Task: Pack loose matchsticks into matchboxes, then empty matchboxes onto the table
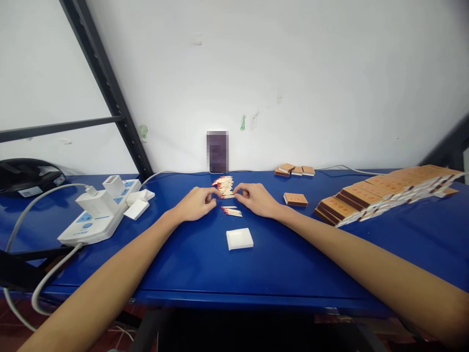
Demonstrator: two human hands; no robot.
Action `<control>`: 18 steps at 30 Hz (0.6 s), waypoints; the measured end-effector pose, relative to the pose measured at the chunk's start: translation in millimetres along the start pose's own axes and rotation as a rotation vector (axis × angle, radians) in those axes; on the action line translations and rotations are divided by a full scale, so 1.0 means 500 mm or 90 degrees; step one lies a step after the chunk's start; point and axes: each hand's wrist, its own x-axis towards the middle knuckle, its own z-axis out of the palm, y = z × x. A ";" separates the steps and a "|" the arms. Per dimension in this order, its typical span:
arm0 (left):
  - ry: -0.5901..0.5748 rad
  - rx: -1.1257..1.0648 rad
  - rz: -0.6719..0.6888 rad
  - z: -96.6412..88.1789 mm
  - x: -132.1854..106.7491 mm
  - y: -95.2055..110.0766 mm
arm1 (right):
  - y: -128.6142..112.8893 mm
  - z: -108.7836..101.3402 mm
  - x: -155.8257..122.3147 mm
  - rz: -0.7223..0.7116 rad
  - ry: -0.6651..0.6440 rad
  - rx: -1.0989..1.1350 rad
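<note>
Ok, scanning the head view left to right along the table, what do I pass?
In order: power strip carrying white plugs → left hand → pile of matches → right hand → lone matchbox → long row of matchboxes.

Matchstick pile (224,187): pale wooden sticks with red heads, heaped loosely and roughly parallel on the blue table (205,266). Smaller bunch (232,211) lies flat just nearer, heads leftward, apart from the pile.

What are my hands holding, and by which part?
Cannot be told: left hand and right hand touch opposite sides of the match pile, nothing visibly lifted.
</note>
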 end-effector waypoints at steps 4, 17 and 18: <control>-0.018 0.026 0.013 0.001 0.000 -0.003 | 0.011 0.007 0.003 -0.035 -0.017 -0.036; -0.038 0.042 0.022 -0.001 0.001 0.001 | 0.004 0.005 0.001 -0.034 -0.026 -0.040; -0.039 0.043 0.020 -0.002 0.001 0.001 | 0.004 0.005 0.001 -0.035 -0.025 -0.038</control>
